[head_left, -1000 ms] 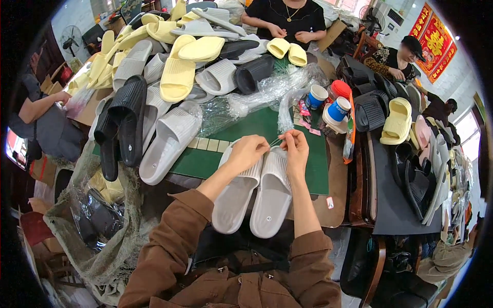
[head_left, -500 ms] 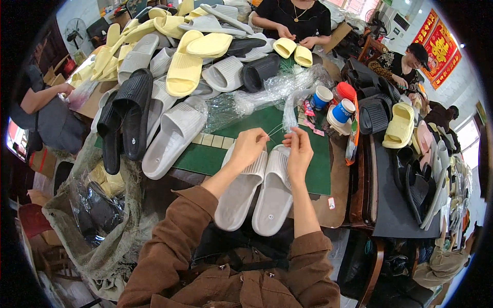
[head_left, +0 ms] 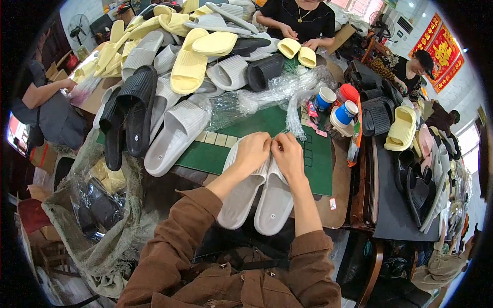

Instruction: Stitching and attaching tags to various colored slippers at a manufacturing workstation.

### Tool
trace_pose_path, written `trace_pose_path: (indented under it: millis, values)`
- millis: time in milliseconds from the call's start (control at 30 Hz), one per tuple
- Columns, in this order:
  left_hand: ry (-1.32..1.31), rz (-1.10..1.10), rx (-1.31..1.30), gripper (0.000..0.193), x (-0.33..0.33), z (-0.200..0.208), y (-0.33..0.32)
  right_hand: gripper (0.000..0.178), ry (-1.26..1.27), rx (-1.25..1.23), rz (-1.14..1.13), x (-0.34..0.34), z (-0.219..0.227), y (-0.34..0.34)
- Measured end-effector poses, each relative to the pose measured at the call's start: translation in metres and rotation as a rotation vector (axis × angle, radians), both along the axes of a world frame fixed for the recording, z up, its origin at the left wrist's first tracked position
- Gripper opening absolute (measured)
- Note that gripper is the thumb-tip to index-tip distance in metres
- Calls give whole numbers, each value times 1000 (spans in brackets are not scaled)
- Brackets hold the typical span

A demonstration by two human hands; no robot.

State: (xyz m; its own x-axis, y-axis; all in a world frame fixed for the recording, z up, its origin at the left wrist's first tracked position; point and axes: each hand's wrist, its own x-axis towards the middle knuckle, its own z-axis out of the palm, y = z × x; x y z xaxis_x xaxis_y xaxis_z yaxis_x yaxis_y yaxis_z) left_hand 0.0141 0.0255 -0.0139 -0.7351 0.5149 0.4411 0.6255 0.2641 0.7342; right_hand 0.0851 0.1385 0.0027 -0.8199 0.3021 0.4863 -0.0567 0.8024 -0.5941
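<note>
A pair of light grey slide slippers, the left slipper and the right slipper, lies side by side on the table edge in front of me, toes pointing away. Over their ribbed straps my left hand and my right hand meet, fingertips pinched together. The thin pale string that showed between them a moment ago is now hidden behind the fingers. Just beyond my right hand lies a bundle of white strings.
A heap of yellow, grey and black slippers covers the far left of the green mat. Paper cups stand at the right, near more slippers. A sack hangs open at the left. A co-worker sits opposite.
My hands have come together over the slippers' straps, the right one moving left. The string stretched between them has gone out of sight. The whole view has shifted slightly.
</note>
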Motion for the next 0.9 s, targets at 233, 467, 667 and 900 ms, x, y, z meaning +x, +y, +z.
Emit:
trace_pose_path:
  millis: [233, 467, 667, 900]
  values:
    - [135, -108, -31, 7, 6, 5, -1, 9, -17, 6, -203, -7, -8, 18]
    - [-51, -45, -14, 8, 7, 1, -1, 8, 69, -11, -213, -6, -10, 18]
    - [-167, -88, 49, 16, 0, 8, 3, 6, 97, 10, -221, -3, -7, 14]
    - [-261, -66, -9, 16, -12, 3, 6, 5, 52, 39, -30, -5, -5, 7]
